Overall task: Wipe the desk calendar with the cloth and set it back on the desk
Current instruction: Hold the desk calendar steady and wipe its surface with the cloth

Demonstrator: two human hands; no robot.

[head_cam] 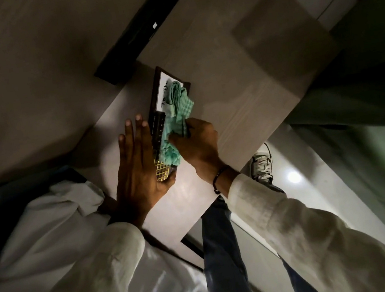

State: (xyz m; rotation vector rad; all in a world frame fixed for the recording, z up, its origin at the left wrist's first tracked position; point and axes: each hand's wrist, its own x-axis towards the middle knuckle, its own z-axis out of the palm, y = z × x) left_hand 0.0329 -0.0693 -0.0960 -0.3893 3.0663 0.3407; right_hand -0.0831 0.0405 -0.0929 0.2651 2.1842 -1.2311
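A dark-framed desk calendar (161, 88) with a white picture panel and a gold lattice end stands near the middle of the pale desk (239, 82). My left hand (138, 162) lies flat against its left side, fingers straight, thumb under the gold end. My right hand (196, 145) grips a bunched green checked cloth (178, 115) and presses it onto the calendar's face, covering much of the picture and the date rows.
A long black object (140, 24) lies on the desk just beyond the calendar. The desk's near edge runs diagonally below my hands. Under it show my blue trousers (220, 256), a white shoe (262, 164) and a glossy floor with a light reflection.
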